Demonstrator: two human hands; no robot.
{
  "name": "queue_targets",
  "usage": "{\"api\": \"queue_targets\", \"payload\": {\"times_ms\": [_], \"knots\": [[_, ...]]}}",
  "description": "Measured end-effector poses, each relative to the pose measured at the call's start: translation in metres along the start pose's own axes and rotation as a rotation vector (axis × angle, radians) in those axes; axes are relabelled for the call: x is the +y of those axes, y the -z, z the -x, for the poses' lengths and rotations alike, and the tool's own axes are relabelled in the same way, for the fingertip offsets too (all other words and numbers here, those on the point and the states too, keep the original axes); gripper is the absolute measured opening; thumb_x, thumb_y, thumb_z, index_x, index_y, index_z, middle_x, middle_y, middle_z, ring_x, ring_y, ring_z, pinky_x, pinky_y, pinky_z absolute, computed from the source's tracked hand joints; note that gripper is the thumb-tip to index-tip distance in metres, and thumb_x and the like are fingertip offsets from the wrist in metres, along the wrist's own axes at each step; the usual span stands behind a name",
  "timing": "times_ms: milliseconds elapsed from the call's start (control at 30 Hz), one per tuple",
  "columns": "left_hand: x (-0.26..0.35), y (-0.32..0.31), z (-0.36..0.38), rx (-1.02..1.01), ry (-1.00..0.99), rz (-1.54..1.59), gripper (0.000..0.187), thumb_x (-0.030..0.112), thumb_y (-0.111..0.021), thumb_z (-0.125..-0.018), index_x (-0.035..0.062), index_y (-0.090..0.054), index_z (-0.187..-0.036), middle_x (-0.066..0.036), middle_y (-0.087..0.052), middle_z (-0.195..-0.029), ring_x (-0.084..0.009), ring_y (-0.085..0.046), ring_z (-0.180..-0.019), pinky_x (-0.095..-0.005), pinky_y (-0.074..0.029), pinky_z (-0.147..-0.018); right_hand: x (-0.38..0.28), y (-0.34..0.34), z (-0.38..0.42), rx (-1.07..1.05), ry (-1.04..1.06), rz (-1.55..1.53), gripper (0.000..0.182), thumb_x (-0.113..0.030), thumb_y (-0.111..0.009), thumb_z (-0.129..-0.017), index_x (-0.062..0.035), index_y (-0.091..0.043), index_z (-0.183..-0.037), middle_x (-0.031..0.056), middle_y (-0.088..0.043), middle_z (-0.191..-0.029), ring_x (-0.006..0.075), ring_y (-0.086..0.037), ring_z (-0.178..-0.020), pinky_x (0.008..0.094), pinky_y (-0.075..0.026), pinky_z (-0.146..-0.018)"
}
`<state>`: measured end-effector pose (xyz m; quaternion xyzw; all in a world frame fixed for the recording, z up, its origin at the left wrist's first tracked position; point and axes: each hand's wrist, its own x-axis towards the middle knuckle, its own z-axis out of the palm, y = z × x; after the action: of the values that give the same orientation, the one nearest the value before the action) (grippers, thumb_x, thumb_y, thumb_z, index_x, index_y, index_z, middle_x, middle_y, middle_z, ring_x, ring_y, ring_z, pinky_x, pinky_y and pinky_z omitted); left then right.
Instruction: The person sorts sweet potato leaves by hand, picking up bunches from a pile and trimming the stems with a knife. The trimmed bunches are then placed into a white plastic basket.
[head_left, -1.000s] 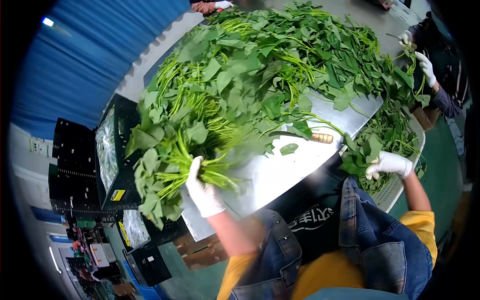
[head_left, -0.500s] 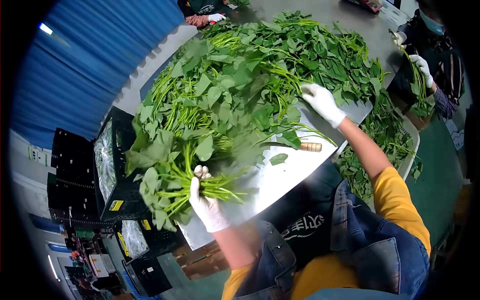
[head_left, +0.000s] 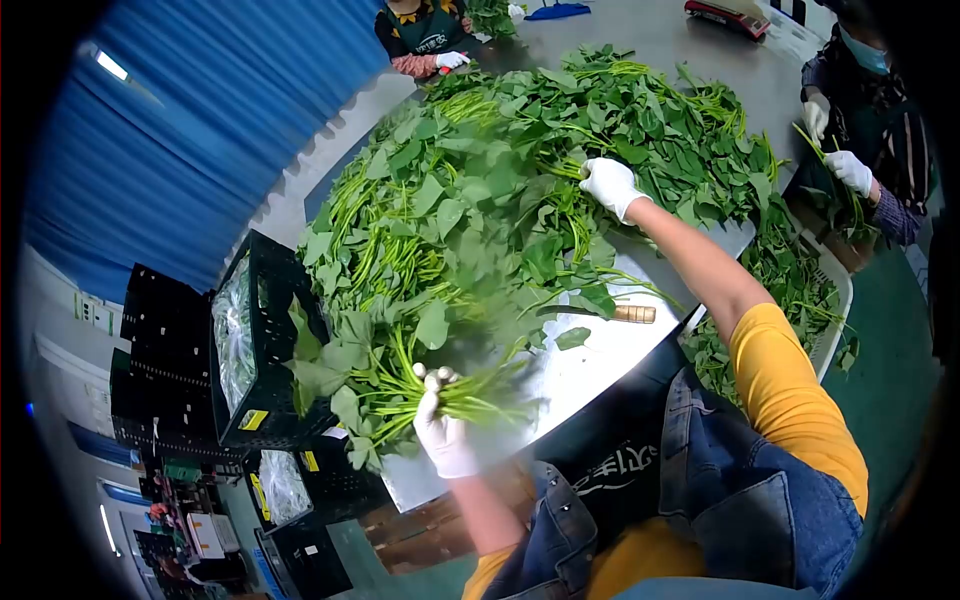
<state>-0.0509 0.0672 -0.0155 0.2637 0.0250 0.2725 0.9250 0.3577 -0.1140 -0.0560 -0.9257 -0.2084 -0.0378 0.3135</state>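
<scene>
White-gloved, my left hand [head_left: 445,430] is closed around a bunch of leafy green stems [head_left: 390,395], leaves to the left and stem ends to the right, over the near left part of the metal table [head_left: 590,350]. My right hand [head_left: 610,185], also gloved, is at the large heap of leafy greens [head_left: 420,215], its fingers closed on some stems there. Below it lies a knife with a wooden handle [head_left: 633,314], its blade partly under leaves. A loose leaf [head_left: 573,338] rests near the knife. A blur in the camera's middle hides part of the heap.
Dark crates [head_left: 262,385] with clear plastic bags stand to the left. On the right, a white basket [head_left: 840,310] holds more greens. One co-worker [head_left: 860,130] holds stems at the far right; another co-worker [head_left: 430,45] stands across the table. A red scale-like device [head_left: 730,20] sits at the back.
My right hand has shifted slightly left along the heap, and its fingers have closed on stems. The left hand keeps the bunch. The whole view has shifted a little.
</scene>
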Motion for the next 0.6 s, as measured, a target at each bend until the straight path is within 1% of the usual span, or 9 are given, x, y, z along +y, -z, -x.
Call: {"api": "queue_targets", "payload": {"times_ms": [67, 167, 267, 300, 367, 400, 433, 500, 600], "knots": [[-0.009, 0.000, -0.001, 0.046, -0.036, -0.101, 0.035, -0.004, -0.062, -0.077, 0.0074, -0.053, -0.110, -0.007, -0.059, -0.093, -0.0253, -0.055, -0.103, -0.0399, -0.040, -0.097, -0.003, 0.002, -0.003, -0.041, -0.033, 0.027, 0.023, -0.027, -0.073, -0.072, -0.0076, -0.067, -0.084, 0.0162, -0.067, -0.082, 0.0343, -0.064, -0.080, 0.0424, -0.049, -0.072], [-0.009, -0.009, 0.001, 0.067, -0.113, -0.266, 0.032, -0.003, -0.061, -0.079, 0.0049, -0.053, -0.109, -0.009, -0.060, -0.097, -0.0251, -0.055, -0.104, -0.0384, -0.040, -0.097, -0.022, 0.018, 0.005, 0.004, 0.052, -0.267, 0.023, -0.025, -0.073, -0.071, -0.0064, -0.065, -0.079, 0.0132, -0.064, -0.074, 0.0267, -0.061, -0.068, 0.0370, -0.047, -0.066], [-0.010, -0.022, 0.006, 0.257, -0.135, -0.532, 0.024, 0.001, -0.060, -0.084, 0.0028, -0.054, -0.106, -0.010, -0.060, -0.106, -0.0202, -0.056, -0.102, -0.0333, -0.041, -0.097, -0.056, 0.043, 0.009, 0.433, 0.124, -0.660, 0.018, -0.017, -0.073, -0.074, -0.0039, -0.061, -0.077, 0.0016, -0.057, -0.068, 0.0105, -0.052, -0.063, 0.0264, -0.043, -0.061], [-0.012, -0.022, 0.006, 0.261, -0.139, -0.531, 0.024, 0.001, -0.060, -0.084, 0.0028, -0.054, -0.106, -0.010, -0.060, -0.106, -0.0202, -0.056, -0.102, -0.0333, -0.041, -0.097, -0.074, 0.059, 0.019, 0.471, 0.079, -0.803, 0.015, -0.012, -0.071, -0.075, -0.0036, -0.059, -0.078, -0.0013, -0.055, -0.069, 0.0080, -0.049, -0.064, 0.0244, -0.041, -0.060], [-0.020, -0.022, 0.006, 0.393, -0.127, -0.584, 0.022, 0.004, -0.058, -0.087, 0.0024, -0.054, -0.108, -0.010, -0.060, -0.106, -0.0170, -0.055, -0.103, -0.0307, -0.040, -0.095, -0.105, 0.072, 0.040, 0.404, 0.175, -0.829, 0.018, -0.013, -0.073, -0.075, -0.0037, -0.058, -0.078, -0.0024, -0.055, -0.069, 0.0084, -0.048, -0.063, 0.0247, -0.041, -0.059], [-0.025, -0.032, 0.004, 0.428, -0.114, -0.487, 0.023, 0.007, -0.057, -0.090, 0.0007, -0.055, -0.111, -0.010, -0.061, -0.106, -0.0149, -0.054, -0.104, -0.0289, -0.040, -0.094, -0.115, 0.066, 0.048, 0.276, 0.237, -0.706, 0.022, -0.017, -0.074, -0.073, -0.0041, -0.057, -0.078, -0.0004, -0.053, -0.068, 0.0098, -0.046, -0.061, 0.0256, -0.041, -0.058], [-0.026, -0.047, 0.007, 0.460, -0.012, -0.612, 0.026, 0.007, -0.060, -0.088, -0.0012, -0.055, -0.113, -0.010, -0.061, -0.106, -0.0162, -0.056, -0.101, -0.0302, -0.042, -0.093, -0.119, 0.064, 0.062, 0.233, 0.382, -0.539, 0.025, -0.021, -0.076, -0.070, -0.0066, -0.057, -0.077, 0.0036, -0.055, -0.068, 0.0156, -0.051, -0.059, 0.0289, -0.043, -0.058], [-0.046, -0.033, -0.008, 0.442, -0.116, -0.424, 0.027, 0.004, -0.061, -0.087, -0.0028, -0.055, -0.113, -0.012, -0.062, -0.108, -0.0178, -0.059, -0.098, -0.0306, -0.044, -0.091, -0.138, 0.048, 0.084, 0.340, 0.492, -0.372, 0.024, -0.023, -0.076, -0.070, -0.0090, -0.057, -0.075, 0.0076, -0.057, -0.070, 0.0243, -0.057, -0.061, 0.0340, -0.045, -0.058], [-0.064, -0.043, -0.029, 0.355, -0.111, -0.490, 0.027, -0.002, -0.059, -0.086, -0.0036, -0.055, -0.113, -0.015, -0.062, -0.110, -0.0199, -0.061, -0.098, -0.0309, -0.047, -0.091, -0.169, 0.048, 0.127, 0.189, 0.493, -0.256, 0.020, -0.021, -0.073, -0.072, -0.0094, -0.057, -0.075, 0.0074, -0.058, -0.070, 0.0285, -0.060, -0.061, 0.0375, -0.047, -0.056]]}}
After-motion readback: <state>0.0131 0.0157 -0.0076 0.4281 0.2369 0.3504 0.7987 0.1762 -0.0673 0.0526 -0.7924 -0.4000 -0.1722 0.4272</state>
